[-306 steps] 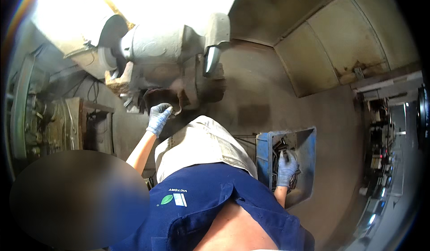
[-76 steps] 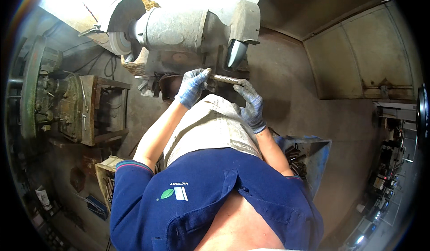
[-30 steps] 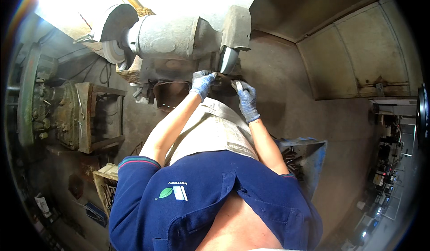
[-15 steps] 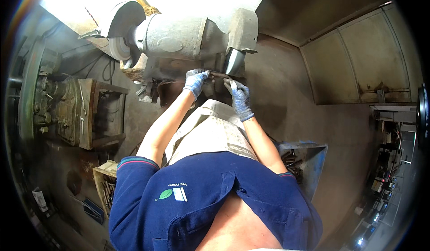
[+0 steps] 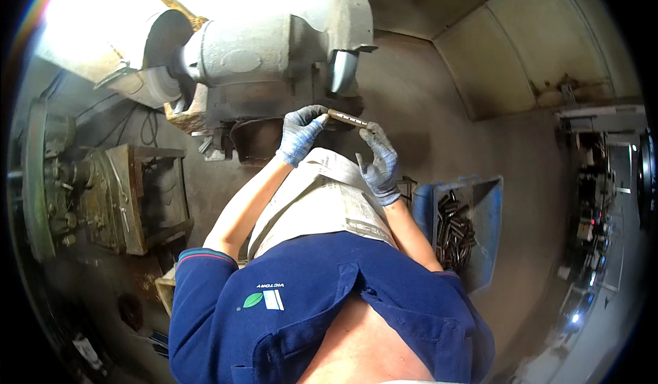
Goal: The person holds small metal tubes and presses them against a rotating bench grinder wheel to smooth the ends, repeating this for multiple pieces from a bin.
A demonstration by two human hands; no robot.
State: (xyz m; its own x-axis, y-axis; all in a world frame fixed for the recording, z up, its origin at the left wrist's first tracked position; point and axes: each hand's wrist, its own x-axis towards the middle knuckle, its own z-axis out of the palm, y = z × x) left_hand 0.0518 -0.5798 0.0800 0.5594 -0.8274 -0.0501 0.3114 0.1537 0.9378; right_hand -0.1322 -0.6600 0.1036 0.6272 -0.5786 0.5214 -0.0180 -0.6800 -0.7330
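Note:
My left hand [image 5: 300, 136], in a blue-grey coated work glove, is closed on one end of a short dark metal rod [image 5: 348, 118]. A row of bright marks runs along the rod's upper side. At its other end is my gloved right hand [image 5: 379, 162], fingertips at or against the rod, thumb stretched apart from them. I cannot tell whether they touch. Just beyond my hands stands a grey double-ended grinder [image 5: 247, 51]. Its right wheel [image 5: 343, 72] shows below the guard, clear of the rod; the left wheel [image 5: 162, 84] sits under another guard.
A blue bin [image 5: 488, 236] at my right holds several dark metal rods [image 5: 454, 236]. Light cloth or paper [image 5: 315, 199] covers my lap. Left of me is a machine [image 5: 82, 185] beside a metal frame [image 5: 154, 154]. A box [image 5: 164, 288] is partly hidden by my left arm.
The rod has moved away from the right grinding wheel, toward me. My right thumb has come off it and spread. The view has shifted, showing more of the blue bin.

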